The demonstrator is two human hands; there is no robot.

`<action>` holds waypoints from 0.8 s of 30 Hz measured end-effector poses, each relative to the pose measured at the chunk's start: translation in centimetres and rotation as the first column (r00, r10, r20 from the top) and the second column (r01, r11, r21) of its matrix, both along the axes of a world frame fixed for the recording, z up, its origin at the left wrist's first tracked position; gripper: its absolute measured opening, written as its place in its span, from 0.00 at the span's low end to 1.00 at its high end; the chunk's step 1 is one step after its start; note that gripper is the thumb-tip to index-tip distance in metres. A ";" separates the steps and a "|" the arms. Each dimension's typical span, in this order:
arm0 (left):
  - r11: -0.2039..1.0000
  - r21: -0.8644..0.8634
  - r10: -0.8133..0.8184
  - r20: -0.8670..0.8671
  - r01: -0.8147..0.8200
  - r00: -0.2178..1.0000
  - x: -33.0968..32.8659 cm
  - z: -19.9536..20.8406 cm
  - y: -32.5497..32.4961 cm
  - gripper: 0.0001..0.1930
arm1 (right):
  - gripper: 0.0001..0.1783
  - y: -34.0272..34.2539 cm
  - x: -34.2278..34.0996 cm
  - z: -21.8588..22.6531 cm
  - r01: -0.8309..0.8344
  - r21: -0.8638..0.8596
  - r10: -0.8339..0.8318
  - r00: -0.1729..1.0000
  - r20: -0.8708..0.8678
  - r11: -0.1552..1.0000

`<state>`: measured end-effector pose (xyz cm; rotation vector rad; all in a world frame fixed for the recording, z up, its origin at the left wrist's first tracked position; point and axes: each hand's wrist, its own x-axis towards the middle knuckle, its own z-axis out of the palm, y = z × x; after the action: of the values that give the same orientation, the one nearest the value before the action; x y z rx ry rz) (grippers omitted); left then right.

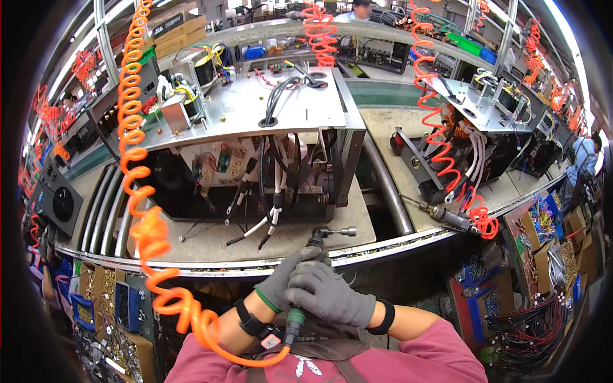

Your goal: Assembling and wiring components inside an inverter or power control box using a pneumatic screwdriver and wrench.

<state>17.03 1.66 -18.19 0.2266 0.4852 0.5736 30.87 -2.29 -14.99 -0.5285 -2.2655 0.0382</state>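
Wrench (317,239) runs through left hand (282,279) and right hand (329,295), both wrapped around its body.

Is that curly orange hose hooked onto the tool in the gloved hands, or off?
On: the orange hose runs into the black fitting below the tool's green handle, no gap showing.

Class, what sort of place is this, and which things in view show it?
Probably a factory assembly line: several open, seemingly part-built electrical units stand in view, an orange coiled hose runs to the handheld tool, and blue parts bins sit nearby.
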 end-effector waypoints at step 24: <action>0.915 0.222 0.399 -0.383 -0.336 0.833 -1.4 0.2 3.6 0.14 | 0.47 14.3 3.9 -4.2 0.514 -0.626 -0.757 0.621 -0.200 0.587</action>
<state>15.67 5.29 -17.97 0.4069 0.9231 0.9507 34.75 12.04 -19.16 -1.4797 -1.4463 0.3664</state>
